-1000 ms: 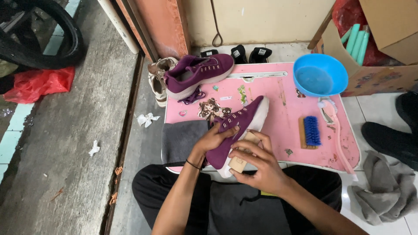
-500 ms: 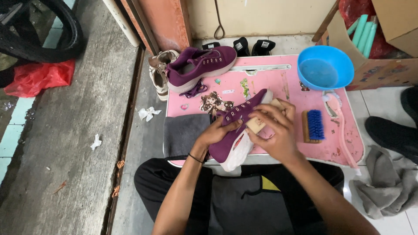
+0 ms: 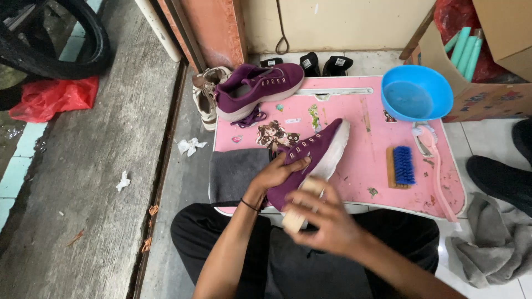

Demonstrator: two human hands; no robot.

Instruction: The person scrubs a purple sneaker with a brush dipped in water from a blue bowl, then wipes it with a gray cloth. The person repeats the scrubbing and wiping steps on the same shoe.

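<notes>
Purple shoe (image 3: 310, 158) held on the pink worktop (image 3: 360, 149), concrete floor to my left.

My left hand (image 3: 280, 173) has its fingers clamped over the shoe's upper; my right hand (image 3: 327, 218) has its fingers wrapped around a wooden brush (image 3: 302, 202) at the shoe's heel. A second purple shoe (image 3: 257, 88), blue basin (image 3: 415, 91), blue-bristled brush (image 3: 400, 165) and grey cloth (image 3: 235, 174) share the worktop; pale tiles lie to the right.

Blue bowl (image 3: 417, 92), blue-bristled brush (image 3: 400, 166), grey cloth (image 3: 237, 174) — all on the pink table (image 3: 366, 138).
</notes>
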